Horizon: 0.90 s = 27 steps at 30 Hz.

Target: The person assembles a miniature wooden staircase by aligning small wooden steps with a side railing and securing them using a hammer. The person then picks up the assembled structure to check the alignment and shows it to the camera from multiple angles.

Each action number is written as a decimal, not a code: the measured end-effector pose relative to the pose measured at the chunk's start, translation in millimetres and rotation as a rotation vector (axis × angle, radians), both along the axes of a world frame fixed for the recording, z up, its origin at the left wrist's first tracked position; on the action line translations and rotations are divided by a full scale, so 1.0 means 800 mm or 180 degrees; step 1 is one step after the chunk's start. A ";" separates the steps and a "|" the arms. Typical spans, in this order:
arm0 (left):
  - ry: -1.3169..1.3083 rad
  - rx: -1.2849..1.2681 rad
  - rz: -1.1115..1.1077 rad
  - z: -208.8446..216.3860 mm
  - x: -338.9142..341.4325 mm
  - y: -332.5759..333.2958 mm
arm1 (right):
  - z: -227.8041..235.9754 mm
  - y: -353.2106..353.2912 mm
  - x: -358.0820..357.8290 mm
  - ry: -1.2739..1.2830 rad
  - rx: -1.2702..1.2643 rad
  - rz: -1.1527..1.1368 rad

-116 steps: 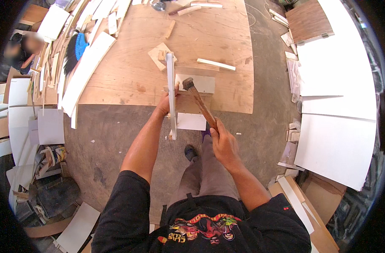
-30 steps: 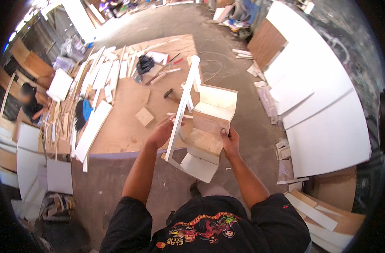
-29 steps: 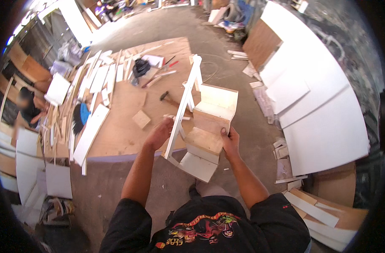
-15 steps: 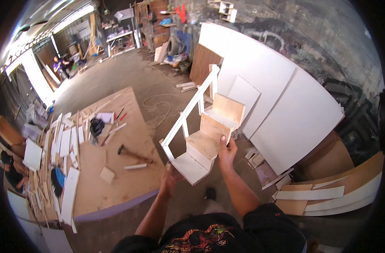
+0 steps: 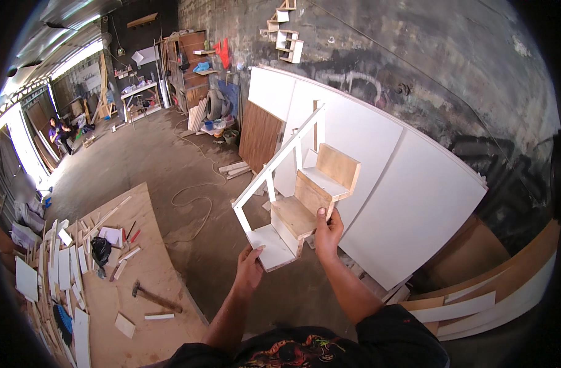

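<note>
Between my hands, in front of me and off the table, hangs a small wooden staircase (image 5: 294,213) with a white railing (image 5: 277,161) along its left side. Its steps mix white boards and bare wood, and it slants up and away to the right. My left hand (image 5: 251,265) grips the lowest white step at its near left corner, thumb on top. Farther up, my right hand (image 5: 328,232) holds the right side edge by the middle steps, thumb on the face and fingers hidden underneath.
At left, a wooden work table (image 5: 142,257) bears a hammer (image 5: 156,297), a black plastic bag (image 5: 100,251) and several white strips. Large white panels (image 5: 379,165) lean on the wall at right. A cable (image 5: 197,199) lies on the floor. A person (image 5: 61,136) sits far left.
My view has swung right and up, so the table sits lower and farther left. The staircase has turned slightly, and my left thumb now rests on top of its bottom step.
</note>
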<state>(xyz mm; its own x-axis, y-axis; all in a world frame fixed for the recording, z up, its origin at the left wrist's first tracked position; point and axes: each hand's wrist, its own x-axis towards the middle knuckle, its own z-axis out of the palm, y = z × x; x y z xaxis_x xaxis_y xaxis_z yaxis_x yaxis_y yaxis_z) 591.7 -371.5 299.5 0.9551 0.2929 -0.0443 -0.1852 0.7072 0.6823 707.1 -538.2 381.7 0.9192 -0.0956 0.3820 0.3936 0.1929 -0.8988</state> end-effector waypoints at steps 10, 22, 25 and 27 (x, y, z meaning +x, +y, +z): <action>0.0166 0.0069 0.0188 0.026 0.186 0.113 | 0.016 0.126 0.161 -0.0263 0.0077 0.0163; -0.0297 0.0246 -0.0057 0.072 0.454 0.340 | 0.074 0.330 0.413 -0.0704 -0.0112 -0.0132; -0.0280 0.0271 -0.0161 0.079 0.512 0.386 | 0.081 0.368 0.467 -0.0667 -0.0175 -0.0178; -0.0321 0.0289 -0.0191 0.077 0.556 0.417 | 0.087 0.396 0.503 -0.0658 -0.0155 -0.0202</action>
